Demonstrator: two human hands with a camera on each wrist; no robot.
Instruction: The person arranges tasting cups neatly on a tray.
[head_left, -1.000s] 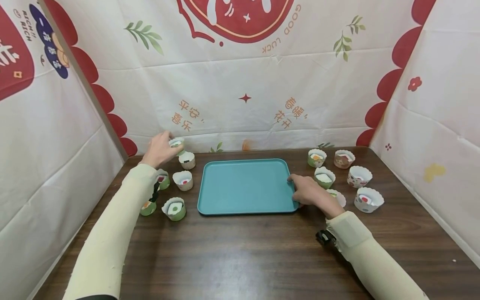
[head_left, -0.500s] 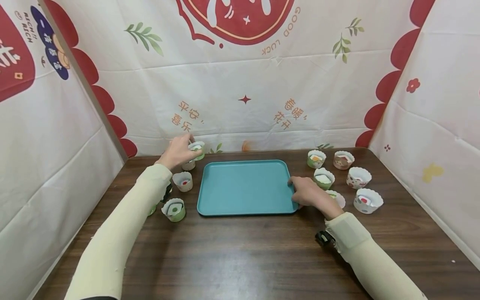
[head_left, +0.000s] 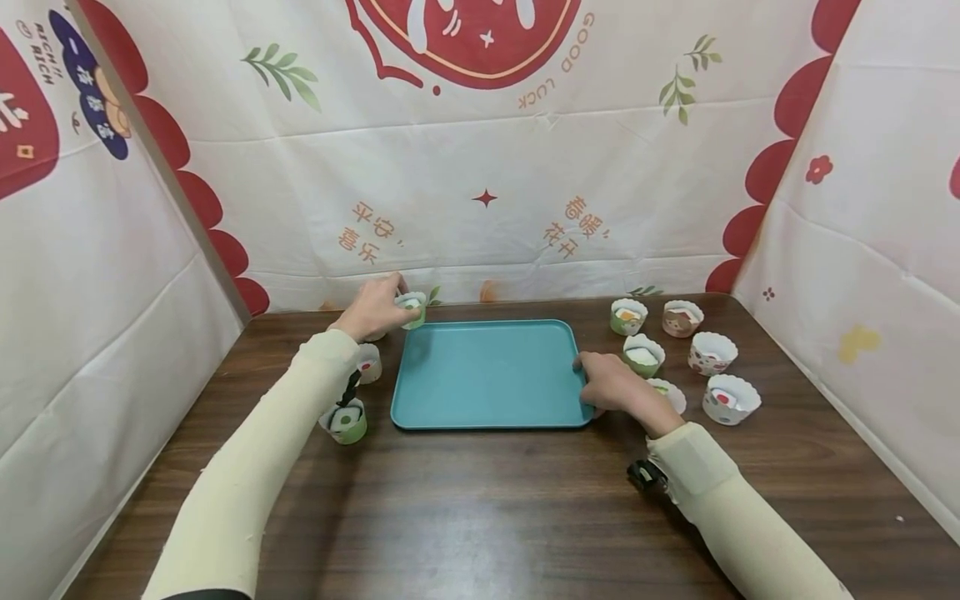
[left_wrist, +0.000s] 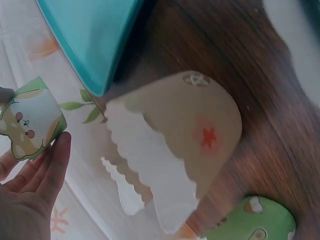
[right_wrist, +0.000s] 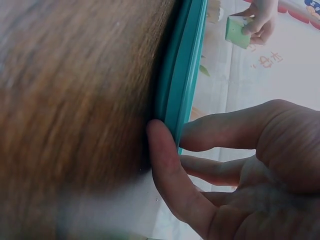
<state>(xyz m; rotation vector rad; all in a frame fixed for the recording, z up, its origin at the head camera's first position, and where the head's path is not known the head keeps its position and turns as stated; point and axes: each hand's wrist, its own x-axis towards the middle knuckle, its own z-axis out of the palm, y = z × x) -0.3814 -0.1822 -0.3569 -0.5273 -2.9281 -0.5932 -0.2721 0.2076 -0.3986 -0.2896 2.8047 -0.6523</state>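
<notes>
My left hand [head_left: 377, 308] pinches a green paper baking cup [head_left: 415, 312] over the far left corner of the teal tray [head_left: 487, 375]. Up close in the left wrist view, the held cup [left_wrist: 36, 120] shows a cartoon animal print, with fingers [left_wrist: 61, 150] against its side. At the tray's right side, my right hand [head_left: 617, 385] grips the edge. The right wrist view has the tray rim [right_wrist: 182, 85] between thumb and fingers, low against the wood. Some baking cups at the left are partly hidden behind my left arm.
Near my left wrist stand a beige cup [head_left: 369, 364] and a green cup [head_left: 347, 422] with white contents. Several more cups, including a brown one [head_left: 682, 319] and a white one [head_left: 731, 400], sit right of the tray. A printed cloth [head_left: 480, 242] walls the table's back.
My left hand has carried the green baking cup rightward, from the back left cups to the tray's far left corner. The right hand stays on the tray's edge.
</notes>
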